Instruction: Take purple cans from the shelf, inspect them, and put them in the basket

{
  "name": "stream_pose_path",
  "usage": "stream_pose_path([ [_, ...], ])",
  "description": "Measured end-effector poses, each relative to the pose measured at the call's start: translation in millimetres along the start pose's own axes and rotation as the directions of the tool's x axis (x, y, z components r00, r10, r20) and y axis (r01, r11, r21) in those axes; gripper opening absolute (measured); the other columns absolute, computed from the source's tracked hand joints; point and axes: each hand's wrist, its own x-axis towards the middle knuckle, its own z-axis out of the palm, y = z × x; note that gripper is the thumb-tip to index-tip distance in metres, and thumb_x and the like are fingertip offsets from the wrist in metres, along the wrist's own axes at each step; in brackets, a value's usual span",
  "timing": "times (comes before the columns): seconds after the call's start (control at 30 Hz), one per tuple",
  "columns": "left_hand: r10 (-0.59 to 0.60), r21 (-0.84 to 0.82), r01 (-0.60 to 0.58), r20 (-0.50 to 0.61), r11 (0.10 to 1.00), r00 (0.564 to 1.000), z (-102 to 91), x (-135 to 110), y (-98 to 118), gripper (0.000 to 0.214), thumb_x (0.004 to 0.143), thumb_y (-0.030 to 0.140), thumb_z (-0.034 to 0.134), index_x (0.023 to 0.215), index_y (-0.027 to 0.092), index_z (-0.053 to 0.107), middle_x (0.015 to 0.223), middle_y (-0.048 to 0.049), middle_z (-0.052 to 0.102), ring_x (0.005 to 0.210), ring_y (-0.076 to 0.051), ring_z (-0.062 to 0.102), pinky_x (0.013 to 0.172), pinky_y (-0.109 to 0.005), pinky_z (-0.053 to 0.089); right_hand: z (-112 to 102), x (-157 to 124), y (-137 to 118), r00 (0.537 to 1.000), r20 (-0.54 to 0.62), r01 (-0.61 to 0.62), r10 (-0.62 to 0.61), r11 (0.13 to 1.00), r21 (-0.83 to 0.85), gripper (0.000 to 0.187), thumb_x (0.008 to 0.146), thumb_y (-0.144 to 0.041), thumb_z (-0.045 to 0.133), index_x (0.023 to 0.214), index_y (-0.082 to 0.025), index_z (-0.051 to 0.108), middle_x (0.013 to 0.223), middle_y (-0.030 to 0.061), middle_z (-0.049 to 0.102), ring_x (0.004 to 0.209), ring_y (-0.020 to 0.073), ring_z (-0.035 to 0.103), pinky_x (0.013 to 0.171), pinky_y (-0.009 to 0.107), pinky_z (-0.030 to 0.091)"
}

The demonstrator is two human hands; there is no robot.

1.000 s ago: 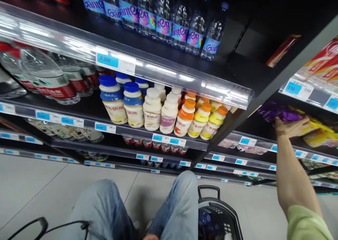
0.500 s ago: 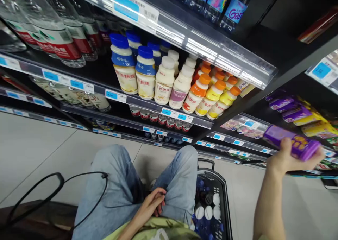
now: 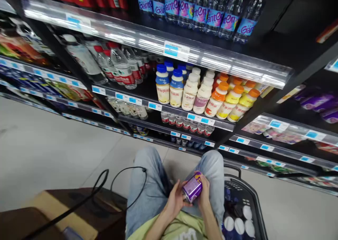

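Observation:
I sit facing black shop shelves, my knees in light blue jeans below me. Both hands hold a purple snack packet (image 3: 192, 188) over my lap. My left hand (image 3: 174, 199) cups its left side with curled fingers. My right hand (image 3: 204, 192) wraps around its right side. The packet shows yellow print on top.
A dark shopping basket (image 3: 255, 197) with white-capped bottles stands on the floor by my right leg. Yoghurt drink bottles (image 3: 203, 95) fill the middle shelf, water bottles (image 3: 195, 11) the one above. More purple packets (image 3: 318, 102) lie at right. A brown box (image 3: 66, 212) with a black cable sits at left.
My right hand took the purple packet off the right shelf and carried it down to my lap. My left hand rose from my thigh and closed on it. The view swung left.

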Motion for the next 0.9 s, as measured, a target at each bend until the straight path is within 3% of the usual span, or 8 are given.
stream_pose_path([
  [0.13,-0.053,0.011,0.053,-0.048,0.999,0.997,1.8,-9,-1,0.069,0.096,0.060,0.061,0.135,0.003,0.061,0.095,-0.0183,0.077,0.073,-0.026,0.072,0.066,-0.038,0.060,15,-14,-7,0.983,0.180,0.038,-0.016,0.992,-0.124,0.059,0.069,-0.073,0.083,0.095,-0.020,0.084,0.096,0.0098,0.079,0.087,0.0309,0.071,0.080,0.040,0.057],
  [0.23,-0.019,0.024,0.021,-0.063,0.999,0.998,4.2,-14,0,0.071,0.095,0.062,0.062,0.134,0.003,0.061,0.101,-0.0214,0.076,0.085,-0.029,0.075,0.071,-0.037,0.061,19,-14,-18,0.980,0.198,0.061,-0.026,0.983,-0.174,0.059,0.071,-0.071,0.083,0.096,-0.019,0.084,0.097,0.0102,0.078,0.082,0.0278,0.069,0.070,0.035,0.055],
  [0.37,0.043,0.094,-0.039,-0.033,0.995,0.999,9.5,-21,4,0.078,0.087,0.057,0.076,0.143,0.007,0.053,0.113,-0.0222,0.074,0.094,-0.031,0.075,0.073,-0.035,0.060,19,-14,-23,0.972,0.233,0.040,0.007,0.980,-0.194,0.055,0.078,-0.069,0.078,0.100,-0.019,0.082,0.091,0.0068,0.076,0.067,0.0204,0.062,0.057,0.029,0.047],
  [0.5,0.115,0.236,-0.117,0.021,0.965,0.993,14.7,-25,1,0.103,0.070,0.036,0.092,0.157,0.019,0.041,0.134,-0.0183,0.068,0.103,-0.030,0.072,0.084,-0.038,0.059,15,-14,-27,0.964,0.260,-0.024,0.046,0.996,-0.089,0.043,0.078,-0.059,0.080,0.100,-0.023,0.082,0.091,0.0038,0.077,0.072,0.0203,0.065,0.061,0.029,0.049],
  [0.63,0.205,0.361,-0.202,0.031,0.910,0.978,11.6,-21,-6,0.118,0.050,0.024,0.100,0.155,0.027,0.046,0.140,-0.0125,0.065,0.117,-0.031,0.067,0.101,-0.042,0.055,11,-11,-30,0.957,0.272,-0.108,0.098,0.994,0.023,0.035,0.073,-0.052,0.084,0.096,-0.025,0.082,0.093,0.0032,0.077,0.083,0.0234,0.069,0.073,0.032,0.054],
  [0.8,0.255,0.458,-0.266,0.086,0.848,0.963,7.2,-18,-7,0.120,0.048,0.021,0.099,0.155,0.032,0.045,0.146,-0.0097,0.061,0.132,-0.033,0.060,0.116,-0.047,0.046,14,-10,-34,0.946,0.296,-0.175,0.134,0.977,0.117,0.037,0.074,-0.050,0.084,0.102,-0.027,0.081,0.090,0.0038,0.078,0.084,0.0248,0.072,0.078,0.036,0.057],
  [0.9,0.285,0.490,-0.279,0.065,0.826,0.956,10.4,-19,-5,0.116,0.049,0.020,0.098,0.153,0.030,0.047,0.148,-0.0102,0.060,0.136,-0.034,0.058,0.120,-0.048,0.043,18,-10,-35,0.946,0.292,-0.184,0.141,0.975,0.126,0.038,0.071,-0.051,0.087,0.099,-0.027,0.081,0.087,0.0032,0.078,0.084,0.0249,0.073,0.078,0.035,0.057],
])
